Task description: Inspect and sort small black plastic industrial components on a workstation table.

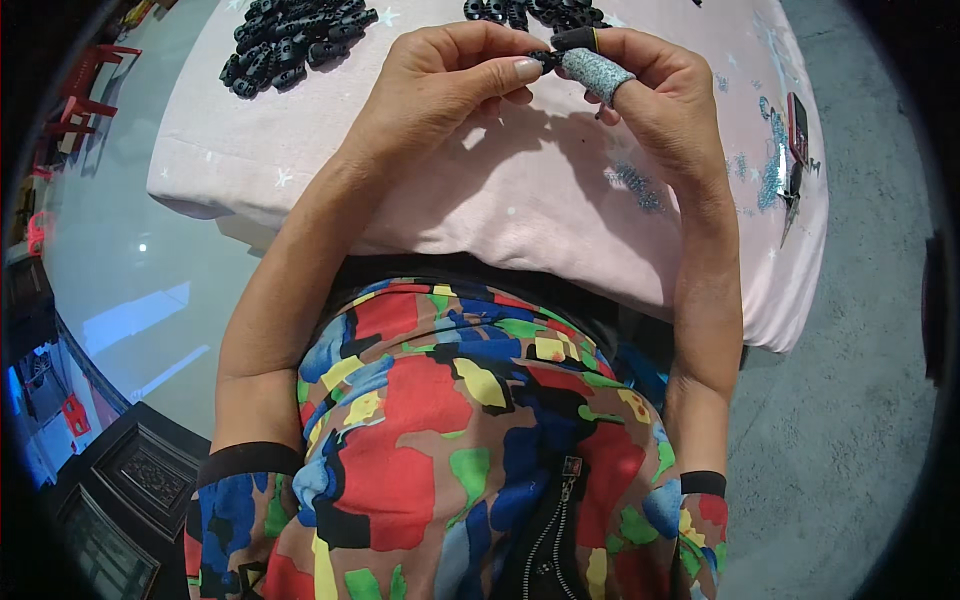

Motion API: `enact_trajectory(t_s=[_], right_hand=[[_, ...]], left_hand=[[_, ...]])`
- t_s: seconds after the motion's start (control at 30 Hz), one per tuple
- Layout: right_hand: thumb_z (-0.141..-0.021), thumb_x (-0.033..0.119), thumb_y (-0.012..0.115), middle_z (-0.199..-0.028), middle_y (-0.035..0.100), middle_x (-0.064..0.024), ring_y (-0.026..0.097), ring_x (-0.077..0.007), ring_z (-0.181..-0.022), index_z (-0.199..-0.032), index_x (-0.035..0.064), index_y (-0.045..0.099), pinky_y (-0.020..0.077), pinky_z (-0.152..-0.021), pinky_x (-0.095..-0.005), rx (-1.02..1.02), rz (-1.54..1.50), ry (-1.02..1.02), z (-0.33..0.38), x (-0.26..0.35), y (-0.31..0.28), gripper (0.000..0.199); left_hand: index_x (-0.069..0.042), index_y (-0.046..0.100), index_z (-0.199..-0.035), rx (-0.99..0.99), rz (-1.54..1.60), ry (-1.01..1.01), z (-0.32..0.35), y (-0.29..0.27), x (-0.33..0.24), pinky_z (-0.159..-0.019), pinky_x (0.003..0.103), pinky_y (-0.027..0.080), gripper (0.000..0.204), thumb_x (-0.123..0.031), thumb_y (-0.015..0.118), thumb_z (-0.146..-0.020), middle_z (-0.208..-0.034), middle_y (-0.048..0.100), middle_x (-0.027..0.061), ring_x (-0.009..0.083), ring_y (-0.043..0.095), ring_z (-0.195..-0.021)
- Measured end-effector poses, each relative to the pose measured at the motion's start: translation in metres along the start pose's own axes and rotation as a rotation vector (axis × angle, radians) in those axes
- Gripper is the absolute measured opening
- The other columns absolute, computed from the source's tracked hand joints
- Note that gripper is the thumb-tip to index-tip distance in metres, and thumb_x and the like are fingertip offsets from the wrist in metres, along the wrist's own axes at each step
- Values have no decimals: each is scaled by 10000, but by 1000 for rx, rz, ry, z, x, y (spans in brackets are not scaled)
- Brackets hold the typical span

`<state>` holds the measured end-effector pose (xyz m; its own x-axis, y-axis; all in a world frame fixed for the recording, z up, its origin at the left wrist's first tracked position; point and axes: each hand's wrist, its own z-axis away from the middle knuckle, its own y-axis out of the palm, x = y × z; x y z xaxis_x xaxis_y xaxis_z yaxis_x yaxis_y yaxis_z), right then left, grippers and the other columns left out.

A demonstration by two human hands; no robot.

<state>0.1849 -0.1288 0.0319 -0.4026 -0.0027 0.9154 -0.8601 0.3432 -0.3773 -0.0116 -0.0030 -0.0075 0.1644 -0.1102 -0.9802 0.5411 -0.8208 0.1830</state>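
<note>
- A small black plastic part (572, 40) sits pinched between both hands, above the far half of the counter (520, 190).
- The left hand (440, 85) has its thumb and forefinger closed on the part's left end; its thumbnail points toward the part.
- The right hand (655, 90) grips the right end, its fingers (597, 72) clamped on it (1 of them wears a speckled grey-blue sleeve that lies just under the part).
- The 2 hands touch at the fingertips, so most of the part is hidden.
- A pale pink cloth with small stars covers the counter.
- A heap of black parts (295, 40) lies to the far left, well apart from the hands.
- A second heap (520, 10) lies just beyond the fingers, at the upper edge.
- A small red-edged object (797, 130) rests near the counter's right rim.
</note>
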Motion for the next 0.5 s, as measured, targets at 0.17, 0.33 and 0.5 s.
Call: enact_trajectory(t_s=[0.17, 0.33, 0.5], right_hand=[[-936, 30, 636, -932, 767, -35, 676, -51, -771, -1147, 39, 758, 537, -620, -193, 22, 0, 5, -1, 1, 0, 244], [-928, 41, 671, -923, 758, -24, 671, -51, -746, -1133, 35, 765, 549, -632, -194, 16, 38, -26, 0, -1, 1, 226], [-916, 5, 683, -917, 750, -22, 676, -53, -782, -1117, 17, 767, 563, -662, -204, -26, 76, -40, 3, 4, 9, 218]], left_hand=[[-54, 738, -1205, -5, -55, 59, 2, 2, -3, -727, 146, 497, 242, -137, 722, -979, -965, 727, -29, 9, 621, -822], [-51, 746, -1190, -3, -74, 84, 1, 2, 0, -722, 151, 493, 234, -131, 733, -970, -944, 720, -31, 14, 618, -815], [-43, 747, -1181, -34, -124, 71, 2, 4, 1, -709, 159, 496, 232, -127, 740, -965, -942, 720, -27, 18, 617, -805]])
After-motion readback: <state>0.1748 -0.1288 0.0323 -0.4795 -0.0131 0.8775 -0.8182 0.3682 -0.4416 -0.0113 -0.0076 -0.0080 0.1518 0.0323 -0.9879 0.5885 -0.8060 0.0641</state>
